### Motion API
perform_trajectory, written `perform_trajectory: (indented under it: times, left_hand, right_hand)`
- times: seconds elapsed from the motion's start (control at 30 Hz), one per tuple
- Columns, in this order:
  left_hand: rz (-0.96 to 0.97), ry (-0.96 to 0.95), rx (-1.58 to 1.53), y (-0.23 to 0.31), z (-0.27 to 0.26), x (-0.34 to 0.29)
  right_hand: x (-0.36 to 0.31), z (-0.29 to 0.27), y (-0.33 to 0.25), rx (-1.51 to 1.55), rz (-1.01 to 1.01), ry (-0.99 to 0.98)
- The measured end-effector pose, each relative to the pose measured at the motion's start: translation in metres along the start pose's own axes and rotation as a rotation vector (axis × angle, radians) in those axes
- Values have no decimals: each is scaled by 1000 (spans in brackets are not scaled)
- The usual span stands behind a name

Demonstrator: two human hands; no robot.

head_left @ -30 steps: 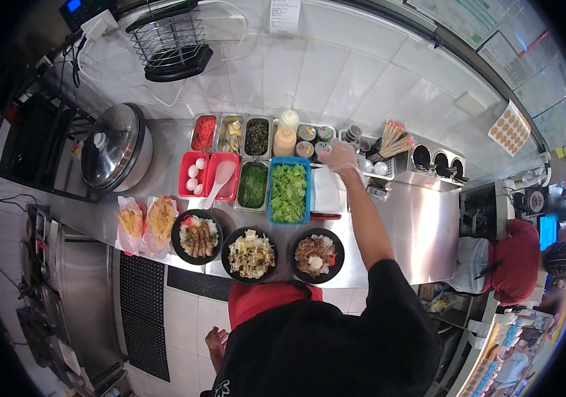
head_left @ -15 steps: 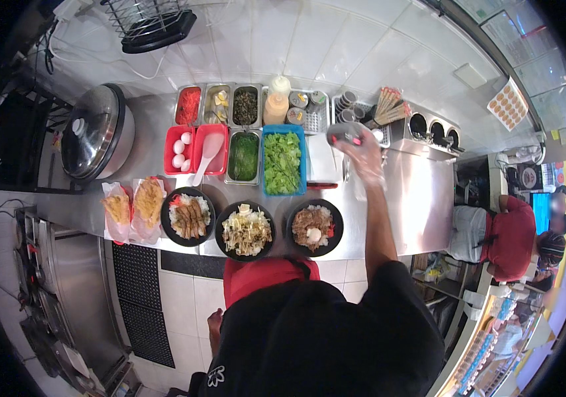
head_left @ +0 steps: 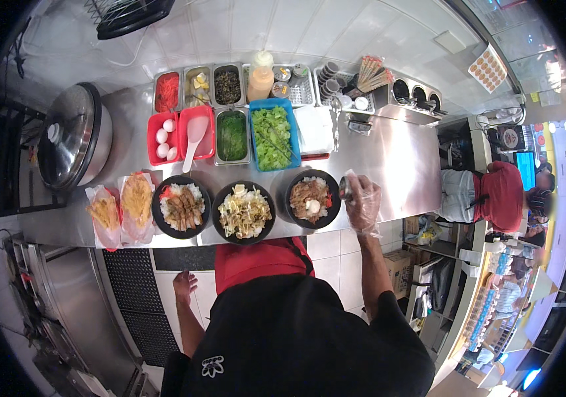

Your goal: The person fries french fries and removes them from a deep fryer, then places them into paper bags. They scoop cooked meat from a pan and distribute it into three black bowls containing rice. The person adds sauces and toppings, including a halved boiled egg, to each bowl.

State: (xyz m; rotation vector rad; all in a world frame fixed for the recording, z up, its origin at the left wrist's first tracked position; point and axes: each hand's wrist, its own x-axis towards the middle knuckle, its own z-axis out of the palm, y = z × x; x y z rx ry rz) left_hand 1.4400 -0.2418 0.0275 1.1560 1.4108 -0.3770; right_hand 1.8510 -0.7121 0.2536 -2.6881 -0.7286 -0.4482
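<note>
My right hand (head_left: 363, 204), in a clear plastic glove, grips a small dark round container (head_left: 345, 189) at the right rim of a black bowl (head_left: 295, 210). In that bowl lies shredded meat (head_left: 303, 192) over rice, with a pale round topping and red shreds. Left of it stands a second black bowl (head_left: 269, 228), its rice covered in pale shreds and drizzled sauce. A third black bowl (head_left: 159, 220) carries sliced browned meat on rice. Low beside my body, over the floor, my bare left hand (head_left: 185, 286) has its fingers apart and holds nothing.
Fried pieces (head_left: 137, 199) lie in paper-lined trays at the left. Behind the bowls stand a blue bin of lettuce (head_left: 273, 139), red bins with eggs (head_left: 162, 136) and a rice paddle (head_left: 195, 135), and sauce bottles (head_left: 260, 83). A large lidded cooker (head_left: 74, 139) stands far left. A person (head_left: 498, 196) is at right.
My right hand has come from the back of the counter toward me, the container still in its grip, to the right bowl. My left hand has risen forward into view, fingers stretched.
</note>
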Motion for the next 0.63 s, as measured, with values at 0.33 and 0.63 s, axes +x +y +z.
perform_trajectory:
  times: [0.33, 0.63]
  left_hand:
    - [-118, -35, 1, -40, -34, 11]
    - [-313, -56, 5, -106, -41, 15]
  right_hand:
    - [-6, 14, -39, -194, 56, -165]
    - [-20, 10, -78, -19, 116, -237]
